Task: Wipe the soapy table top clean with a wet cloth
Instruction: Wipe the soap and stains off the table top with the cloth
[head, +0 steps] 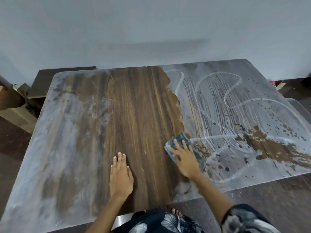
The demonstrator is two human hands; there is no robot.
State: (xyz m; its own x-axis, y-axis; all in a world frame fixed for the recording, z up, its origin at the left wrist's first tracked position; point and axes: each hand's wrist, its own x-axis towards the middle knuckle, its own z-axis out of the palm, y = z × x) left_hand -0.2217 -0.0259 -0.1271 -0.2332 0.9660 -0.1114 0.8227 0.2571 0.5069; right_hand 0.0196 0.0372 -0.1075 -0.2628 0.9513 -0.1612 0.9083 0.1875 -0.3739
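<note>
A wooden table top (139, 115) fills the view. Its middle strip shows bare dark wood grain. The right part is covered with whitish soap film (235, 101) marked by streaks and loops, and the left part carries a thinner grey smear (55, 140). My right hand (185, 157) presses flat on a dark grey-green cloth (180, 139) at the border between the bare wood and the soapy right side. My left hand (120, 174) lies flat on the bare wood near the front edge, fingers together, holding nothing.
A pale wall rises behind the table. Cardboard boxes (15, 105) and dark boards sit on the floor at the back left. Dark floor (269, 199) shows to the front right, and my bare toes (175, 211) peek out under the table's front edge.
</note>
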